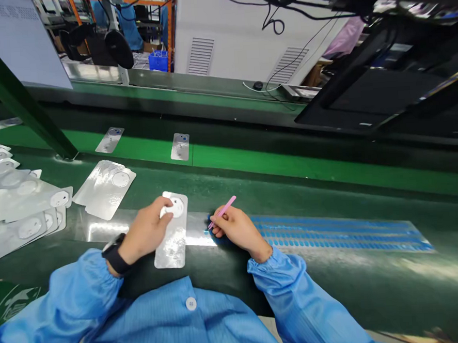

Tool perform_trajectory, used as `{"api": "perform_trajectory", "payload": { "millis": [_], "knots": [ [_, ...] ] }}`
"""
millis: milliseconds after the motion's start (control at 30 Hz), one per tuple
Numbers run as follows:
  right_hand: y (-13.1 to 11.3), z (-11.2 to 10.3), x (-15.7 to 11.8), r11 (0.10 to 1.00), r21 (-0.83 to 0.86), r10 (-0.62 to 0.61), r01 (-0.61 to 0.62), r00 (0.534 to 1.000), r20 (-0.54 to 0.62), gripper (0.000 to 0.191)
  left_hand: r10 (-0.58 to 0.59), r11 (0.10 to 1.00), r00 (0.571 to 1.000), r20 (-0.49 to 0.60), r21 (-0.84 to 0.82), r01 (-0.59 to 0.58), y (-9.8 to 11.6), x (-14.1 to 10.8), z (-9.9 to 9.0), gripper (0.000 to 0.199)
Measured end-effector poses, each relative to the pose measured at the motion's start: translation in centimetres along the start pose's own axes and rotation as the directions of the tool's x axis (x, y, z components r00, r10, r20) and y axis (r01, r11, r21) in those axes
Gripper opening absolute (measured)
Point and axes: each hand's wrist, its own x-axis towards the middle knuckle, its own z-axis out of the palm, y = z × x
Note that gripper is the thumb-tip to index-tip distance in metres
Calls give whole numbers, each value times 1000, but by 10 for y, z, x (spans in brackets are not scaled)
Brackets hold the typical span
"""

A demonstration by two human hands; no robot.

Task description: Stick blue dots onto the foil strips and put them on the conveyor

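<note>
My left hand (149, 228) grips the upper left edge of a silvery phone back cover (172, 245), thumb and fingers closed beside its round camera ring. The cover lies lengthwise in front of me. In my right hand (234, 227) is a pair of pink tweezers (228, 204), pinched between thumb and fingers, the tips pointing down to the left. That hand rests at the left part of a long clear sheet with rows of blue stickers (334, 235). Whether the tweezer tips hold a sticker is too small to tell.
To the left lie a small stack of covers (108, 192) and a larger spread of covers (17, 195). Two single covers (180, 146) sit on the bright green strip (252, 172) beyond the bench edge. A green post (22, 96) rises at left; a dark panel (383, 89) leans at right.
</note>
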Motion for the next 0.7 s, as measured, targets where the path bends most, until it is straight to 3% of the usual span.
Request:
{"api": "perform_trajectory", "payload": {
  "millis": [133, 233, 333, 500, 700],
  "knots": [
    [-3, 2, -1, 999, 20, 43, -43, 999, -17, 14, -26, 992, 988, 152, 127, 7, 4, -3, 27, 27],
    [-3, 3, -1, 996, 68, 64, -61, 997, -35, 17, -16, 959, 977, 212, 281, -46, 5, -4, 25, 30],
    [-1, 0, -1, 989, 136, 66, -66, 998, 4, 27, 66, 914, 978, 198, 381, -139, 2, 1, 19, 31],
    [-5, -1, -4, 973, 229, 30, -29, 1000, -1, 37, 317, 909, 932, 175, 225, -351, -13, 13, 26, 48],
    [-20, 25, -1, 979, 204, 25, -7, 996, -88, 34, 353, 894, 915, 197, 216, -392, -20, 14, 36, 51]
  ]
}}
